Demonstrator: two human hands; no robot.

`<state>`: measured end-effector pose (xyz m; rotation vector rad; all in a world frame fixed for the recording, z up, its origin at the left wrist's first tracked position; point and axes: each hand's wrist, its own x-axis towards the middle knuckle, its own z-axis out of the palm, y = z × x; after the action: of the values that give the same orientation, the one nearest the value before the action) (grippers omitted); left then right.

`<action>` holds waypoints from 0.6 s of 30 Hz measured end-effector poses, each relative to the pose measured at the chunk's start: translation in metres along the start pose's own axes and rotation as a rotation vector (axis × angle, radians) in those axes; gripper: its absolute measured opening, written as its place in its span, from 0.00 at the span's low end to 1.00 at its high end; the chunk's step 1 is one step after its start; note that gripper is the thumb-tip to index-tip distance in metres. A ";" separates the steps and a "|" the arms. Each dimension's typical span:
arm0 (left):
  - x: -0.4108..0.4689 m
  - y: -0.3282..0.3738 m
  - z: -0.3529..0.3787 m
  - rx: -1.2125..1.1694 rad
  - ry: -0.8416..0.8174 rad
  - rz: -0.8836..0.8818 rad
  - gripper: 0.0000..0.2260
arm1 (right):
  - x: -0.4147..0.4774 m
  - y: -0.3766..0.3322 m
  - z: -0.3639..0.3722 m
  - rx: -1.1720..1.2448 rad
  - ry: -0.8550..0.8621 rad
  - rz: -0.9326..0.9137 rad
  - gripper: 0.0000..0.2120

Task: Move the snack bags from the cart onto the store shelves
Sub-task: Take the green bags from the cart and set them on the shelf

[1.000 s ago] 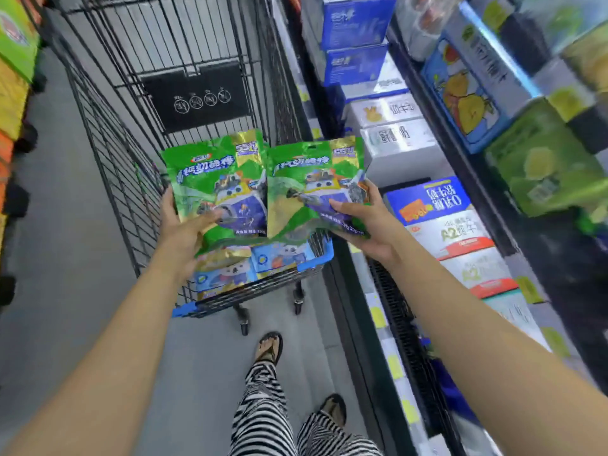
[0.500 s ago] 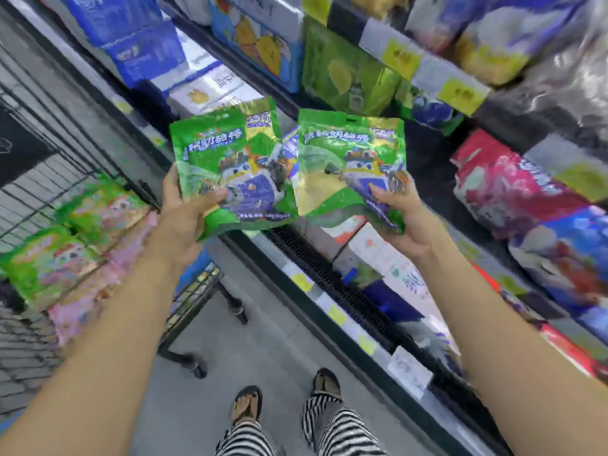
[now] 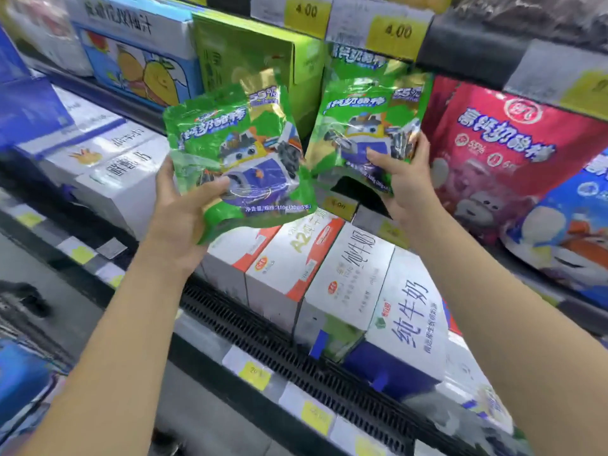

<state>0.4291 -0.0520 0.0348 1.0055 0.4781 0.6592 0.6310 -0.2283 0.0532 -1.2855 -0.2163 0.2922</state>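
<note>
Now your left hand [image 3: 177, 222] and right hand [image 3: 406, 179] each grip a crinkly green foil snack bag [image 3: 237, 153] [image 3: 368, 116]; a matching green bag [image 3: 357, 62] stands at twelve o'clock, red pouch [image 3: 487, 149] at three.

Left hand [image 3: 179, 222] holds a green snack bag [image 3: 241, 153] with gold corner, blue-purple cartoon robot print, white lettering. Right hand [image 3: 406, 179] holds a matching green-and-gold bag [image 3: 368, 116], same robot print. Right of right hand: red-pink bag [image 3: 503, 146], white lettering, pink bear. Below both hands: white cartons [image 3: 355, 278] with orange-red and blue accents. Above left hand: blue box [image 3: 138, 60] with yellow fruit cartoons. Above right hand: yellow price tags [image 3: 398, 32].
</note>
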 end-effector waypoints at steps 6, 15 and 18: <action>0.027 -0.049 -0.005 -0.015 -0.115 0.128 0.30 | 0.034 0.025 0.000 -0.217 0.023 -0.401 0.36; 0.060 -0.084 -0.030 -0.079 -0.243 0.277 0.31 | 0.046 0.024 -0.009 -0.500 0.018 -0.543 0.43; 0.064 -0.088 -0.035 -0.087 -0.265 0.293 0.30 | 0.043 0.016 -0.013 -0.588 0.007 -0.456 0.47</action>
<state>0.4771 -0.0192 -0.0638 1.0723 0.0686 0.7862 0.6745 -0.2215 0.0338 -1.7656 -0.6105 -0.1853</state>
